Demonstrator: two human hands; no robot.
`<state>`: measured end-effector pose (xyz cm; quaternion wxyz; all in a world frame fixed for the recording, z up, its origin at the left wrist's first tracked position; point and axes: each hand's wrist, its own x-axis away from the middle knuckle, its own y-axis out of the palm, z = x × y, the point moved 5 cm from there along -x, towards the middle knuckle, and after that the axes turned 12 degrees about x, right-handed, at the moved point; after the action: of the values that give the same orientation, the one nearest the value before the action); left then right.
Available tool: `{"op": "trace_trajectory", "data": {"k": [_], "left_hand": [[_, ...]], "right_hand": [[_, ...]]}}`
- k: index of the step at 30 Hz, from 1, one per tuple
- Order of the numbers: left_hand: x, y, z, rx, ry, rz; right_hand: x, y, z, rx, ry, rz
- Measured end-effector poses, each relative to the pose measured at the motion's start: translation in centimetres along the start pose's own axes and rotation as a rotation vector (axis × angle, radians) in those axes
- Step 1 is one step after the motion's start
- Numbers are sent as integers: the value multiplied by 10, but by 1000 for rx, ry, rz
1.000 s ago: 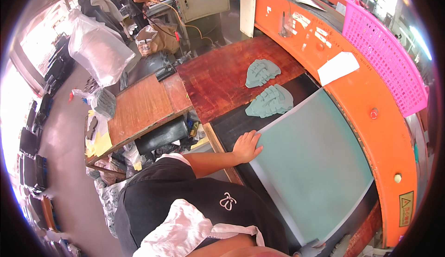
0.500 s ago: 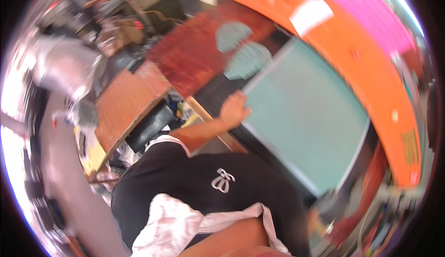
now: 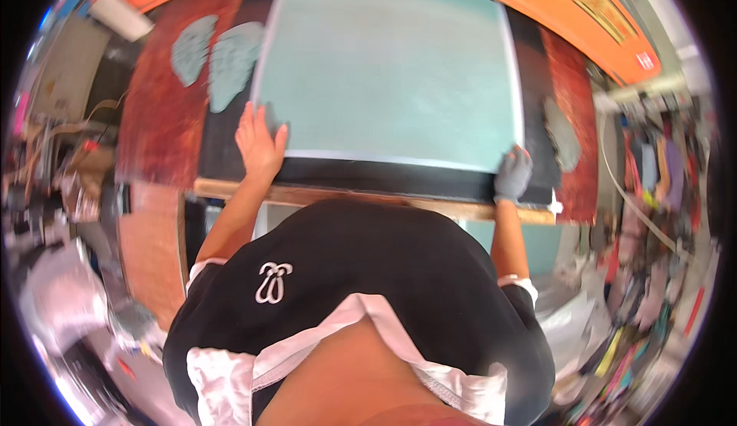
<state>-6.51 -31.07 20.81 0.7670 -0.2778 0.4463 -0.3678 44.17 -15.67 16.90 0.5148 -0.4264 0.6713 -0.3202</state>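
I see my left hand (image 3: pixel 259 143) lying flat, fingers spread, on the near left corner of a large pale green sheet (image 3: pixel 388 65) on the black desk (image 3: pixel 384 179). My right hand (image 3: pixel 513 174), in a grey glove, pinches the sheet's near right corner. I judge the bare palm could slip and skew the sheet, since only one corner is truly gripped.

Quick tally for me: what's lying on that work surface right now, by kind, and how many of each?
Large pale green sheet: 1, with the left hand and the gloved right hand at its near corners
Grey-green fabric pieces: 3, two at the left, one at the right
Total: 4
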Motion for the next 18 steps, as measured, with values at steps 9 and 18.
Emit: {"op": "trace_trajectory", "data": {"k": [9,18], "left_hand": [[-33,105,149,152,429,-505],[-33,114,147,195,360,-553]], "right_hand": [[-96,-36,59,75,56,66],[-185,-11,118,588,-121,-590]]}}
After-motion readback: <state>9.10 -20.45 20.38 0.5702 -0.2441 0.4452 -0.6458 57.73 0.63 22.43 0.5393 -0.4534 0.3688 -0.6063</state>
